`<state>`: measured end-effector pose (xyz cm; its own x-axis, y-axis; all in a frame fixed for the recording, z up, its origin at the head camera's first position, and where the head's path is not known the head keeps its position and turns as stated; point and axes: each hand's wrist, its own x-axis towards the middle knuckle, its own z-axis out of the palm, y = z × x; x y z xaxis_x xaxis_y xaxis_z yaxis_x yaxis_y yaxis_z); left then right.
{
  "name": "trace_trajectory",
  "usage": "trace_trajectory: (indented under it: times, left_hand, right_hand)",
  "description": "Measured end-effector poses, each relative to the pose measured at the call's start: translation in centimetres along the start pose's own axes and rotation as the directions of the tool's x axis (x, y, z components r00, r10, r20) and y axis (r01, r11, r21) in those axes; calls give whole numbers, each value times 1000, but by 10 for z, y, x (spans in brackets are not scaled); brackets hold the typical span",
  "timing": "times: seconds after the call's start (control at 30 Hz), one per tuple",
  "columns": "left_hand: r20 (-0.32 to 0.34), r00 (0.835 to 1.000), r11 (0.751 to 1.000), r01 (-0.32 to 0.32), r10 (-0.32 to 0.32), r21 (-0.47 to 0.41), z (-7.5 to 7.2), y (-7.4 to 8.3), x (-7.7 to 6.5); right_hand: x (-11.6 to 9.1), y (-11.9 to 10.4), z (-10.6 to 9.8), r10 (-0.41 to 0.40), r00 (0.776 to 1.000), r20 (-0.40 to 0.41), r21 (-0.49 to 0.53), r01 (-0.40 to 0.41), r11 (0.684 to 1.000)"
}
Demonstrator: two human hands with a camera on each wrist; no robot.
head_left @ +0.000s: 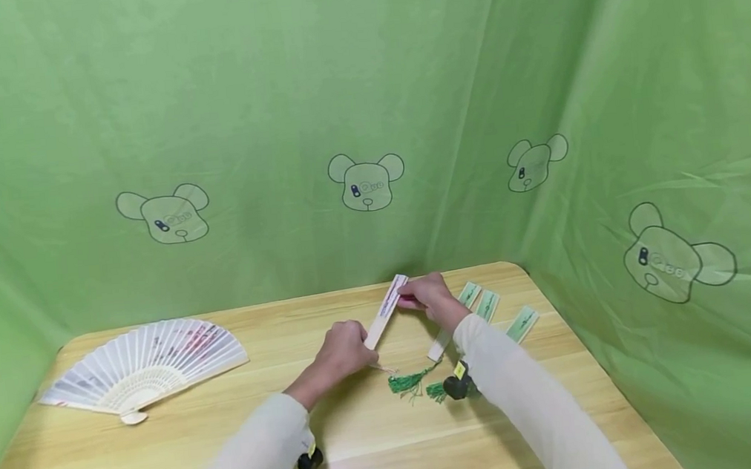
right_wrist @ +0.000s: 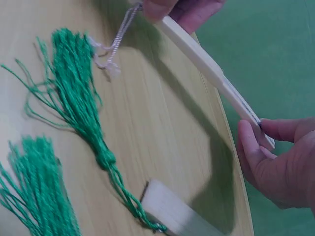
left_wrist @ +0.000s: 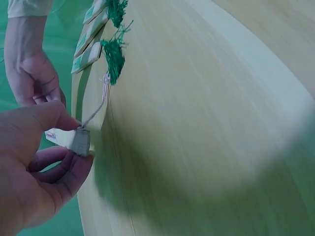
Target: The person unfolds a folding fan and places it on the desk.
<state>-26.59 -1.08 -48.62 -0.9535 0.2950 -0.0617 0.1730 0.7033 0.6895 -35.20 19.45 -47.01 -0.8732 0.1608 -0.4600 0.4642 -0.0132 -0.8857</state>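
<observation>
A folded white hand fan (head_left: 385,314) with small print near its far end is held slanting above the table by both hands. At its near end, my left hand (head_left: 344,347) pinches the fan's base (left_wrist: 79,141) between thumb and fingers. My right hand (head_left: 429,295) pinches the far end between thumb and fingers, as the right wrist view shows. A thin pale cord (right_wrist: 119,37) hangs from the base. Just right of the hands lie three folded fans with green-printed ends, one of them a green-ended fan (head_left: 487,304) partly behind the right forearm.
Green tassels (head_left: 410,382) spread over the wooden table (head_left: 368,458) below the right forearm. An opened white fan (head_left: 148,359) with reddish print lies at the left. Green cloth (head_left: 255,88) with bear-head drawings stands behind the table and along its sides.
</observation>
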Motion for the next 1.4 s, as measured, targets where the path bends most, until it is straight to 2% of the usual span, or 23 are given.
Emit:
trace_trajectory:
  times: [0.2, 0.33, 0.7, 0.9, 1.07, 1.4]
  left_hand:
    - [40, 999, 989, 6, 0, -145, -13, -11, -8]
    - [36, 999, 981, -6, 13, -192, -22, -18, -14]
    - [26, 1000, 969, 6, 1, -249, -35, -31, -26]
    - [33, 999, 955, 15, -5, -297, -38, -34, -31]
    - [53, 998, 952, 36, -21, -303, -38, -38, -35]
    - [102, 995, 948, 33, 0, -317, -43, -46, -45]
  right_hand:
    - [-10, 4, 10, -41, 997, 62, 63, 37, 997]
    - [-18, 7, 17, -79, 992, 102, 108, 68, 992]
    - [-43, 18, 40, -159, 974, 161, 135, 137, 981]
    - [-57, 25, 49, -156, 975, 156, 134, 136, 982]
    - [-64, 31, 54, -153, 977, 151, 135, 133, 982]
    - [-78, 39, 64, -154, 963, 223, 131, 126, 983]
